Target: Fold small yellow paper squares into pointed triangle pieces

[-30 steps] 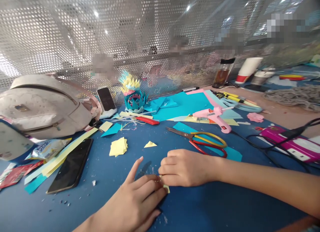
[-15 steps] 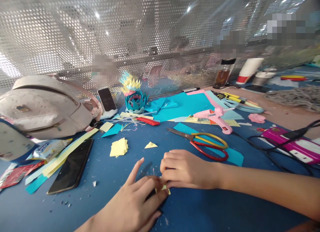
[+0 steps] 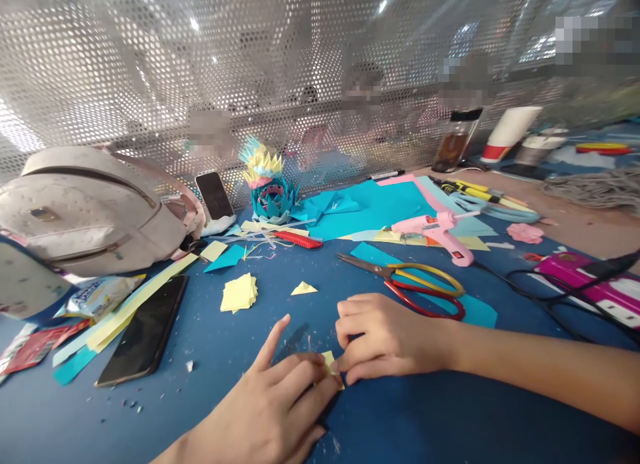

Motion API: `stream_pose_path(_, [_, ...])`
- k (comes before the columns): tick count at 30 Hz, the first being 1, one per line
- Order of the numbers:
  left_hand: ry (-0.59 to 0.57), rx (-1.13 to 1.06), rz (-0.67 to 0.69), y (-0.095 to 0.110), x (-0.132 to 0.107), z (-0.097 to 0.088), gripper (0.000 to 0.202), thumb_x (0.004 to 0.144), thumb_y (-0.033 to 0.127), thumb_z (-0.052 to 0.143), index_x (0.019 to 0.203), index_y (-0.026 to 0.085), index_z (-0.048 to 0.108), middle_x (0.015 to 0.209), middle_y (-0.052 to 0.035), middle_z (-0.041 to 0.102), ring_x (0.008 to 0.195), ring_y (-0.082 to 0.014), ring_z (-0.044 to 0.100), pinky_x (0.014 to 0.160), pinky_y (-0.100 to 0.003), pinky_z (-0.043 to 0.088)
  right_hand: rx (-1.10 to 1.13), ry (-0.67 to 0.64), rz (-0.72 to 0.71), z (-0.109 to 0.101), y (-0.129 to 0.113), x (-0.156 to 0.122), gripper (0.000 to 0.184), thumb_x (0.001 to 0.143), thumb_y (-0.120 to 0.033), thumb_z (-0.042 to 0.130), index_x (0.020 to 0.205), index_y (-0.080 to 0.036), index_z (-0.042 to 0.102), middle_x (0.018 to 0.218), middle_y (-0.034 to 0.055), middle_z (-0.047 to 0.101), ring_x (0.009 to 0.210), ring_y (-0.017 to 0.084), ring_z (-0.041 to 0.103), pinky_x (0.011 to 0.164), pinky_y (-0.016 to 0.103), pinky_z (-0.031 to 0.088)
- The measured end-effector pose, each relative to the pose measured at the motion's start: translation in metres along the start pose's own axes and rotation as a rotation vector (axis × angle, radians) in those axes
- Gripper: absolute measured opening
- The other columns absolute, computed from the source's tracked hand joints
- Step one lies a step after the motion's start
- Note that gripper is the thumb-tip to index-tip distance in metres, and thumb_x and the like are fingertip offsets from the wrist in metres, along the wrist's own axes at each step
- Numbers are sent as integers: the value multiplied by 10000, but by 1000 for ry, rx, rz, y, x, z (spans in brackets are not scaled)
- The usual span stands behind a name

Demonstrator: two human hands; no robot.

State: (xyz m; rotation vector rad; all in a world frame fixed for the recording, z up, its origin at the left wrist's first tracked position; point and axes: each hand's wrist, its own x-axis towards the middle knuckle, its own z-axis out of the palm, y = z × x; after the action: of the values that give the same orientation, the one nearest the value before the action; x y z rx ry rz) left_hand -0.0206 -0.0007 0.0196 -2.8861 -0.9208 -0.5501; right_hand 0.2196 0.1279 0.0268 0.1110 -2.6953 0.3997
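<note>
A small piece of yellow paper (image 3: 329, 359) lies on the blue table between my hands, mostly covered by fingers. My left hand (image 3: 283, 391) holds it down with bent fingertips, its index finger or thumb side pointing up and away. From the right, my right hand (image 3: 375, 337) has its fingers curled, with the tips pinching at the paper's right edge. Just beyond my hands sits a folded yellow paper triangle (image 3: 304, 289). To its left is a stack of yellow paper squares (image 3: 239, 293).
Scissors (image 3: 400, 274) lie beyond my right hand, near a pink glue gun (image 3: 435, 231) with a trailing cord. A red cutter (image 3: 299, 239) and a folded paper model (image 3: 270, 191) are further back. A phone (image 3: 145, 334), a backpack (image 3: 95, 204) and a purple power strip (image 3: 585, 281) flank the area.
My right hand has shifted slightly right and its fingers have loosened, so more of the yellow paper shows. My left hand has stayed nearly in place. The view has turned a little.
</note>
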Motion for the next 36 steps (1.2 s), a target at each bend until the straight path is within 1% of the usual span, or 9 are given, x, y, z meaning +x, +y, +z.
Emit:
stream_pose_path(5, [48,-22,7,-3,-3,10,377,1078,289,436,1392,126,566,1113,-77,707,1178,-203,659,1270,-570,-57,-26,-16,28,0,3,-1,298,1066,-410,534,1002,-220,755,783,6,628,733,153,462,681,315,303])
stream_pose_path(10, [-2,-45,-16,0,3,-7,323,1084,240,427,1344,114,572,1203,-63,698,1230,-169,640,1276,-467,-108,-88,-42,3,2,0,1,374,1102,-374,428,970,-177,718,767,26,610,730,179,441,658,327,294])
stream_pose_path(13, [58,-94,-90,1,5,-14,295,1038,113,425,1300,107,561,1287,-93,672,1306,-151,588,1303,-412,17,-105,-12,-21,3,-1,0,409,1110,-370,397,928,-164,701,788,34,615,732,179,452,663,321,307])
stream_pose_path(17, [130,-186,-186,-2,2,-10,310,997,36,390,1198,166,586,1246,-83,679,1194,-128,648,1296,-429,182,-135,-34,-15,3,-2,-2,288,1086,-347,484,1001,-178,701,851,34,642,784,173,502,705,302,339])
stream_pose_path(20, [74,-200,-142,-5,-1,-2,332,1003,33,371,1185,179,606,1231,-79,694,1177,-139,661,1291,-459,204,-121,-8,42,6,-7,-2,273,1066,-391,530,1001,-185,697,937,40,673,826,168,523,729,299,359])
stream_pose_path(25, [72,-208,-103,-6,-1,3,379,1007,37,352,1249,165,613,1199,-97,707,1165,-165,666,1280,-493,230,-61,3,105,15,-20,0,294,1033,-458,580,998,-188,691,947,34,680,816,172,521,735,305,369])
stream_pose_path(29, [49,-164,-67,-4,3,-8,418,988,31,404,1350,152,573,1137,-88,731,1087,-167,694,1264,-497,269,18,-39,140,14,-25,1,164,1006,-341,647,984,-180,673,941,24,664,840,164,528,763,280,392])
stream_pose_path(33, [83,-124,-26,-3,5,-16,383,955,11,468,1304,111,592,1087,-72,759,1027,-153,706,1286,-452,205,-5,-21,39,4,-21,1,181,1047,-280,567,918,-180,646,906,23,653,795,157,506,721,282,380])
stream_pose_path(36, [170,-105,-2,-3,3,-8,325,967,53,471,1252,102,619,1030,-50,774,991,-154,707,1290,-432,183,-126,-6,-88,-3,-15,0,262,1093,-239,443,919,-175,627,888,22,670,781,158,513,674,310,345])
